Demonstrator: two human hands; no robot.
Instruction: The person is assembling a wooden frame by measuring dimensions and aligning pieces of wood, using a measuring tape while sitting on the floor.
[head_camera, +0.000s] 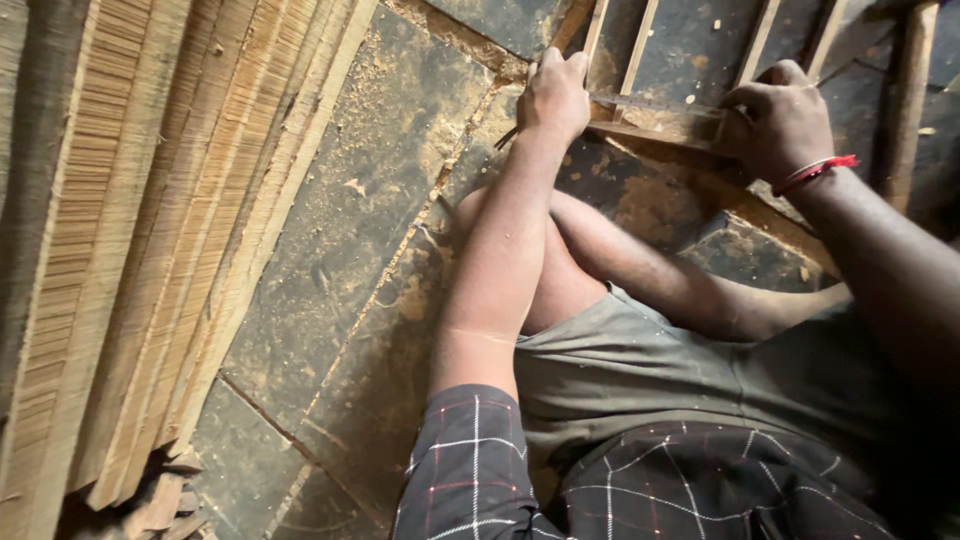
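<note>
Head view: left hand (555, 95) pressed on a thin wooden strip (655, 133), fingers folded over its left end; right hand (780, 122) clenched around its right end. The strip's long axis runs left to right, tilting slightly down rightwards, across upright slats (640, 45) above the stone floor (370, 200)

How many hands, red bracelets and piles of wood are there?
Hands: 2, left hand and right hand, both on a wooden frame
Red bracelets: 1, bracelet
Piles of wood: 1, stack of wooden panels
Total: 4
</note>
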